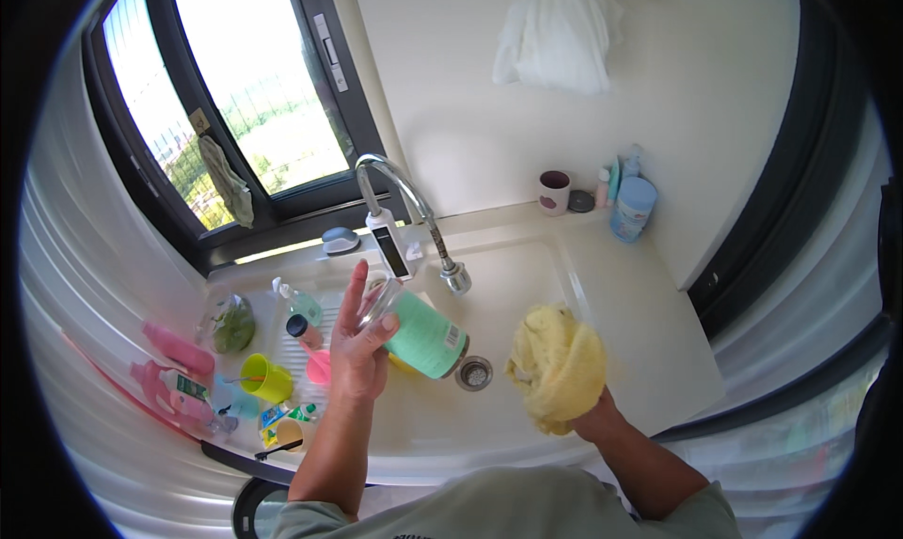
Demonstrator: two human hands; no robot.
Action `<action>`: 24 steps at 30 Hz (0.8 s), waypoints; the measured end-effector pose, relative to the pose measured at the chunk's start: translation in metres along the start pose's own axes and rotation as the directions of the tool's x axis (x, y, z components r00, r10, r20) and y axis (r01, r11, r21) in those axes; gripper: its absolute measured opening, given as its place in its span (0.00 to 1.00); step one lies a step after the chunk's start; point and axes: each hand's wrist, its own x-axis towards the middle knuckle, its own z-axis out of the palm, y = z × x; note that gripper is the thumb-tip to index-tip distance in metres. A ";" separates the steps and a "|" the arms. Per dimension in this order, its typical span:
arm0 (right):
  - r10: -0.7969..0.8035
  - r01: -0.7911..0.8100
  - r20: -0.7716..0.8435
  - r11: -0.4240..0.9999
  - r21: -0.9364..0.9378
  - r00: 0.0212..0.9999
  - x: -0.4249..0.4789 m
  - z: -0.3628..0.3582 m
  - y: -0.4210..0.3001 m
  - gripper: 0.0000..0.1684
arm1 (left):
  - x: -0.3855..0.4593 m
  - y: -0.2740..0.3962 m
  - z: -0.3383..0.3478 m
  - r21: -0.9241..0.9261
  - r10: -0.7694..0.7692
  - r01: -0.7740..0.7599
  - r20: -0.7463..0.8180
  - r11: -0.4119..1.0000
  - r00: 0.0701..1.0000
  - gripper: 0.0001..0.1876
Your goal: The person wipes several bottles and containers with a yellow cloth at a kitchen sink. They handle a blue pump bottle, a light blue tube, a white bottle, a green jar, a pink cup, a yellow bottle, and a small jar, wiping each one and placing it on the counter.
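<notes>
My left hand (361, 348) grips a clear container with a mint-green label (427, 334), held tilted above the left part of the sink basin. The label bears a printed code. A bunched yellow cloth (557, 370) is in my right hand (596, 415), over the right side of the basin; the cloth hides most of its fingers. Between the two lies the metal drain strainer (475, 373) in the white sink (494, 426). The chrome faucet spout (456, 278) hangs above the basin, behind the container.
Left of the basin stand a yellow-green cup (267, 379), a pump bottle (303, 306), pink bottles (180, 348) and a jar with green contents (233, 325). A blue canister (633, 211) and a white mug (554, 195) sit at the back right. A white bag (557, 38) hangs on the wall.
</notes>
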 end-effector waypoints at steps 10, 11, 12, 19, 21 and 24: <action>-0.562 0.427 -0.072 0.701 -0.571 0.824 0.027 0.054 -0.002 0.43 | -0.040 -0.032 0.129 0.049 0.000 0.004 -0.086 0.999 0.996 0.52; -0.521 0.423 -0.132 0.795 -0.434 0.843 0.026 0.049 -0.007 0.42 | -0.041 -0.033 0.133 0.053 0.011 -0.007 -0.078 0.999 0.997 0.52; -0.488 0.421 -0.166 0.849 -0.319 0.857 0.026 0.044 -0.005 0.39 | -0.042 -0.036 0.133 0.056 0.029 -0.026 -0.048 0.998 0.998 0.54; 0.329 -0.211 -0.058 0.720 0.661 0.943 0.042 0.005 -0.026 0.20 | -0.015 -0.051 0.130 0.003 0.125 -0.132 0.302 0.991 0.945 0.56; 0.221 -0.099 -0.099 0.735 0.671 0.970 0.032 0.014 -0.039 0.23 | -0.010 -0.051 0.133 -0.018 0.148 -0.151 0.353 0.988 0.924 0.55; -0.158 0.230 -0.257 0.932 0.280 0.953 0.019 0.027 -0.031 0.29 | -0.011 -0.045 0.139 0.046 0.078 -0.090 0.218 0.995 0.973 0.53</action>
